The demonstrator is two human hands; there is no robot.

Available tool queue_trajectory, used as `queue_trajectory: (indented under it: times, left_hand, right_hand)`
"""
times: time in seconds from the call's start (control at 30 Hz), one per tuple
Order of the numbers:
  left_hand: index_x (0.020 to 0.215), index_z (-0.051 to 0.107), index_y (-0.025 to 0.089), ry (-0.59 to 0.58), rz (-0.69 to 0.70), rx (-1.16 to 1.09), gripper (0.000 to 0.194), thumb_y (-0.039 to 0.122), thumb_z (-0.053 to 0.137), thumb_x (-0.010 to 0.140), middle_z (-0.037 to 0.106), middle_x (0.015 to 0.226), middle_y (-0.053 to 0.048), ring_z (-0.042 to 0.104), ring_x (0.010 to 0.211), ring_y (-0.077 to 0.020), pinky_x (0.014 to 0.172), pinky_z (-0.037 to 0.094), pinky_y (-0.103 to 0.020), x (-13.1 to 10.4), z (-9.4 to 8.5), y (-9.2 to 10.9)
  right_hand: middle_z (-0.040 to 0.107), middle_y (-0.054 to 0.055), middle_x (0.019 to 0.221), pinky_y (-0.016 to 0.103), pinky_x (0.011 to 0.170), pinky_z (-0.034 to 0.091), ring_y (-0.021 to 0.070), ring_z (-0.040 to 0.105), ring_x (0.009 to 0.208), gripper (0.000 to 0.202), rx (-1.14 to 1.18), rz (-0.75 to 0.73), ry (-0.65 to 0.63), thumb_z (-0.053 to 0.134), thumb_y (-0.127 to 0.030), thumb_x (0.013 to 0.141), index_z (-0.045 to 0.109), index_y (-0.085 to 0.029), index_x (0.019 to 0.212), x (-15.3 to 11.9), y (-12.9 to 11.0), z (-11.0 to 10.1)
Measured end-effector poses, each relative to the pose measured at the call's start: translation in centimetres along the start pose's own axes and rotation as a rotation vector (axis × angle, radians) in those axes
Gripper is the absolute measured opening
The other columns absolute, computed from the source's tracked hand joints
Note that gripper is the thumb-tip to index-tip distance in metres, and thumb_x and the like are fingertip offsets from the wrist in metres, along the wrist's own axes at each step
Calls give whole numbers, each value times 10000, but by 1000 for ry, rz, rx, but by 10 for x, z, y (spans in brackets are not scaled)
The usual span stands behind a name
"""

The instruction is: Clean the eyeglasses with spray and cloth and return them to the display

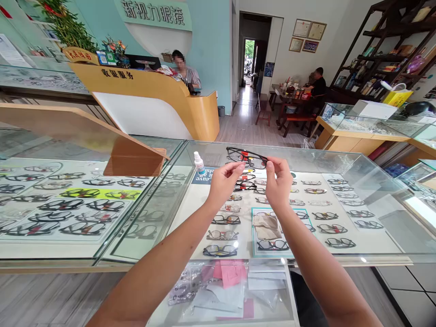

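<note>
Black-framed glasses (248, 157) are held up above the glass display case (200, 150). My right hand (279, 179) pinches them at their right end, thumb and fingers closed. My left hand (227, 180) is just below their left part, its fingers pressed together; whatever it may hold is too small to make out. A white spray bottle (199, 163) stands on the case left of my left hand. Beneath my forearms, a folded beige cloth (267, 227) and another pair of glasses (273, 245) lie on a teal-edged sheet (255, 250).
Rows of glasses (220, 250) fill the case. An open drawer (291, 295) below holds papers and plastic bags. A tilted wooden-backed panel (78, 131) stands at left. One person (191, 77) sits behind the yellow counter (143, 91), another (319, 86) at a far table.
</note>
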State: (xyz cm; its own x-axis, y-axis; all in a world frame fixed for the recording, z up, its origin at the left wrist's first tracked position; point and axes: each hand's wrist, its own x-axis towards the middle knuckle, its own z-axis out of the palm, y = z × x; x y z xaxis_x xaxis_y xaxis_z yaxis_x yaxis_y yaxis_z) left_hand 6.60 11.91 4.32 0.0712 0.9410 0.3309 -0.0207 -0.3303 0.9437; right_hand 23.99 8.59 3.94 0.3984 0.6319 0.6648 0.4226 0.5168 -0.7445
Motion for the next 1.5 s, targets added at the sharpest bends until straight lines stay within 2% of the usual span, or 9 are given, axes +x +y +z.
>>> queue_trajectory:
  times: [0.23,0.43,0.57,0.7,0.8,0.9,1.0,1.2,1.5]
  left_hand:
    - [781,698,176,9,-293,-484,497,566,999,718,374,633,66,332,573,-72,524,338,-205,6,-2,15]
    - [929,756,171,-4,-396,-659,545,505,1059,622,299,636,101,268,563,-62,512,303,-176,13,-7,13]
    - [1001,795,180,40,-278,-449,452,526,942,750,330,649,80,297,578,-88,545,291,-226,16,-11,9]
    - [987,779,199,22,8,136,266,456,741,931,501,697,24,442,658,-143,642,351,-296,15,-18,8]
    - [1036,793,215,-167,174,542,247,413,655,989,618,761,-6,539,728,-186,711,390,-336,14,-26,11]
    - [1010,827,229,-418,250,722,251,404,650,979,762,930,-49,656,882,-240,799,450,-369,16,-32,14]
    - [982,848,247,-595,238,833,223,355,658,941,817,1016,-53,706,1032,-283,872,479,-388,19,-36,14]
    - [964,860,280,-777,32,997,215,306,683,845,839,1033,-21,739,947,-263,771,474,-340,21,-38,11]
    - [965,855,279,-800,-30,1068,263,287,648,804,828,961,-20,720,869,-247,712,438,-327,21,-38,10]
  right_hand:
    - [818,112,1358,461,1003,675,270,807,1231,304,-174,-582,-131,547,-152,1113,669,-278,1362,-9,1,5]
    - [813,128,1363,440,1000,659,264,805,1214,326,-224,-689,-214,602,-114,1081,656,-262,1366,-8,-1,7]
    - [816,121,1264,465,982,625,281,778,1173,167,-185,-557,-211,641,-213,1068,692,-258,1220,-8,-6,5]
    - [753,82,1023,405,838,562,245,699,982,139,-135,-270,2,578,-306,1079,687,-248,1015,3,1,0]
    - [721,62,1000,370,810,500,212,641,902,185,-89,-23,137,557,-348,1060,669,-237,962,15,13,-6]
    - [723,62,1032,363,840,472,201,625,901,192,-35,168,204,562,-367,1020,672,-226,950,24,23,-9]
    - [701,44,965,351,829,465,196,606,875,195,2,239,191,558,-374,993,662,-227,919,26,27,-9]
    - [633,2,849,318,737,433,171,539,770,143,76,281,35,567,-324,936,666,-228,897,19,23,-3]
    - [487,-44,676,306,590,320,151,399,588,183,55,296,-119,543,-318,967,703,-239,928,13,20,0]
